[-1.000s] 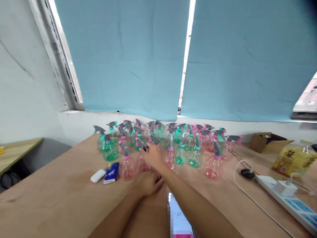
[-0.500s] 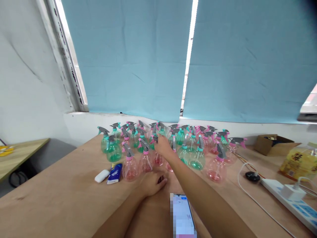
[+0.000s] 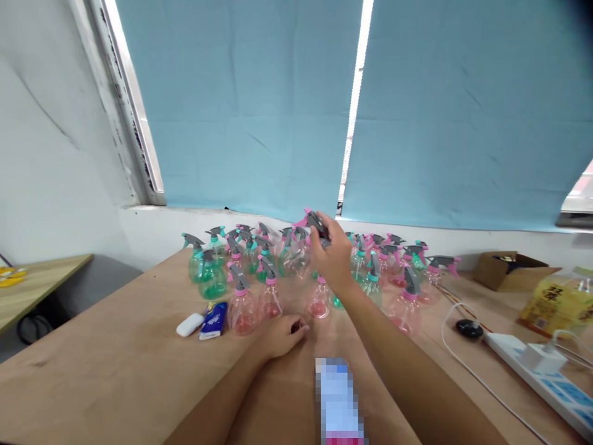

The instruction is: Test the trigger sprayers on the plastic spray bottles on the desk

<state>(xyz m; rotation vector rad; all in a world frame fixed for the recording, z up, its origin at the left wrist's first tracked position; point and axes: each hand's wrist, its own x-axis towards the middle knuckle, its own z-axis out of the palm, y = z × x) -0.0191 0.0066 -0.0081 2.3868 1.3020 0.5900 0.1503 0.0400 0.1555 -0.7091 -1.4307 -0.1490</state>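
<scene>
My right hand grips a pink spray bottle by its grey and pink trigger head. The bottle is tilted, its clear body slanting down to the left above the others; its outline is blurred. My left hand rests on the table, fingers curled, with a dark hollow inside and no object visible. Just beyond it stand a pink spray bottle and, to the right, another pink spray bottle. Several green and pink bottles stand behind, among them a green spray bottle at the left. My right hand and forearm hide some of them.
Near my forearms lies a phone, its screen pixelated. To the left are a blue tissue pack and a white case. A power strip, black round device, cardboard box and yellow bag occupy the right.
My right hand has risen and moved right, lifting a pink spray bottle out of the group by its head. A gap shows in the front row. My left hand has stayed almost still.
</scene>
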